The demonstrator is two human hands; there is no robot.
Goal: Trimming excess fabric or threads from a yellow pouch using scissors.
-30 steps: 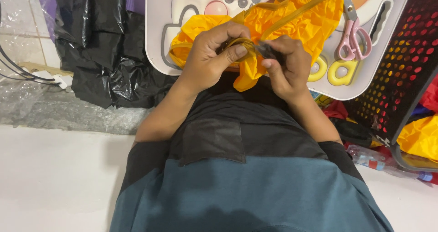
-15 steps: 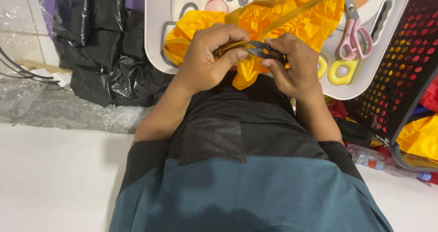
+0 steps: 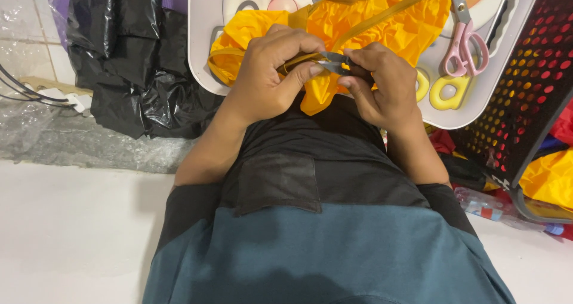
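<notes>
A crumpled yellow-orange fabric piece (image 3: pixel 382 26) with a darker trim band lies on a white tray (image 3: pixel 507 83) in front of me. My left hand (image 3: pixel 268 77) pinches the trim band between thumb and fingers. My right hand (image 3: pixel 382 86) holds a small metal thread snipper (image 3: pixel 332 62), its blades pointing left at the trim just by my left thumb. Both hands meet over the near edge of the fabric, above my lap.
Pink-handled scissors (image 3: pixel 465 38) and yellow-handled scissors (image 3: pixel 444 92) lie on the tray at right. A black perforated basket (image 3: pixel 531 95) stands at far right with more yellow fabric (image 3: pixel 549 178) below it. Black plastic bags (image 3: pixel 131 59) are piled at left, above bubble wrap (image 3: pixel 71 137).
Both hands shifted slightly up and to the right with the trim. The snipper blades now show more plainly between the two thumbs.
</notes>
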